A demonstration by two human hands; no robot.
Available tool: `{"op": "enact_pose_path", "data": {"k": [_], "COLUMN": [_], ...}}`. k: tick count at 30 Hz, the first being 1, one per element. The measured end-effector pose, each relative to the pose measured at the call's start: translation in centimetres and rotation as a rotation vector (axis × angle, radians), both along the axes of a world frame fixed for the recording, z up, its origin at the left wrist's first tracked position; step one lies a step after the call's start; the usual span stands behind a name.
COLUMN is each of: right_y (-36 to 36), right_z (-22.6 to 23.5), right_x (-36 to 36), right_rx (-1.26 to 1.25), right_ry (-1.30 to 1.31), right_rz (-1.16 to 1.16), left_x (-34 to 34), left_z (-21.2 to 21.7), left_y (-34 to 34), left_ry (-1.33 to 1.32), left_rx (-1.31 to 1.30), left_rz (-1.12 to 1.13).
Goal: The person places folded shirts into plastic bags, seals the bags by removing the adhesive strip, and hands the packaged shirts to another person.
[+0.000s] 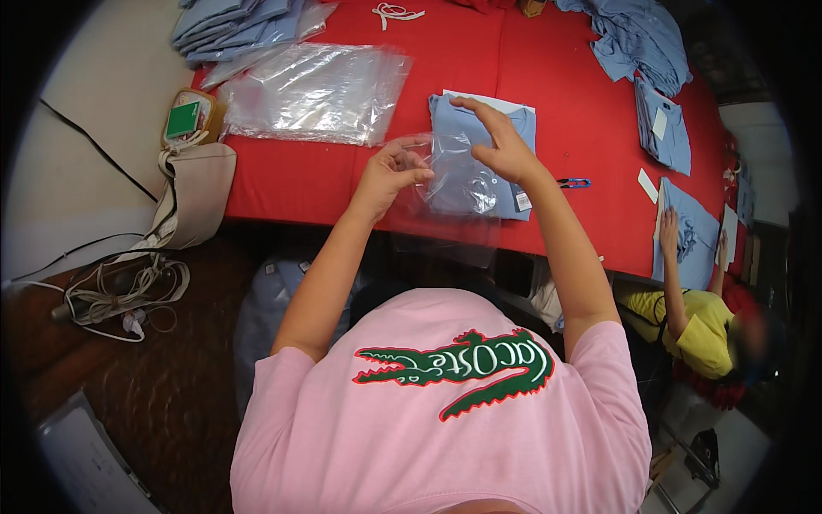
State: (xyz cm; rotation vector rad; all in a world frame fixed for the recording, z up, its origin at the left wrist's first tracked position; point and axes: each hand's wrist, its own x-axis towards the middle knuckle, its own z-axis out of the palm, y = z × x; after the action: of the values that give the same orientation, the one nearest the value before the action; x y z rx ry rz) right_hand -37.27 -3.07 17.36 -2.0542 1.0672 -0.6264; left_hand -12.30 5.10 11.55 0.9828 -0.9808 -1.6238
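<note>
Bagging seems underway: your left hand (390,177) pinches a clear plastic bag (458,184), your right hand (510,152) spread above a folded light-blue cloth shirt (461,125); next probably calls for widening the bag.

Glare on the clear bag (462,176), dim floor (210,377), black fisheye rim

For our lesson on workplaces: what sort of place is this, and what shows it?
Probably a garment-packing workroom: a pile of flat clear plastic bags, a stack of folded light-blue cloth garments, and a long red cloth-covered table.
</note>
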Motion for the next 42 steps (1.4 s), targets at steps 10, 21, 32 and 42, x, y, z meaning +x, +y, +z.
{"op": "enact_pose_path", "data": {"k": [10,21,32,42], "right_y": [7.3,17.5,19.0,19.5], "right_z": [2.7,9.2,11.9,4.7], "right_x": [-0.1,-9.8,-17.7,-18.7], "right_rx": [-0.247,0.203,0.398,0.156], "right_ry": [0.235,-0.616,-1.195,-0.943], "right_rz": [-0.337,-0.707,-0.491,-0.290], "left_x": [-0.4,-13.1,-19.1,-16.1], "left_z": [4.1,11.3,12.3,3.4], "left_y": [2.8,6.3,-2.5,2.5], "left_ry": [-0.237,0.063,0.258,0.053], "left_rx": [0.035,-0.442,-0.141,0.181], "left_rz": [0.029,-0.423,-0.777,-0.693]}}
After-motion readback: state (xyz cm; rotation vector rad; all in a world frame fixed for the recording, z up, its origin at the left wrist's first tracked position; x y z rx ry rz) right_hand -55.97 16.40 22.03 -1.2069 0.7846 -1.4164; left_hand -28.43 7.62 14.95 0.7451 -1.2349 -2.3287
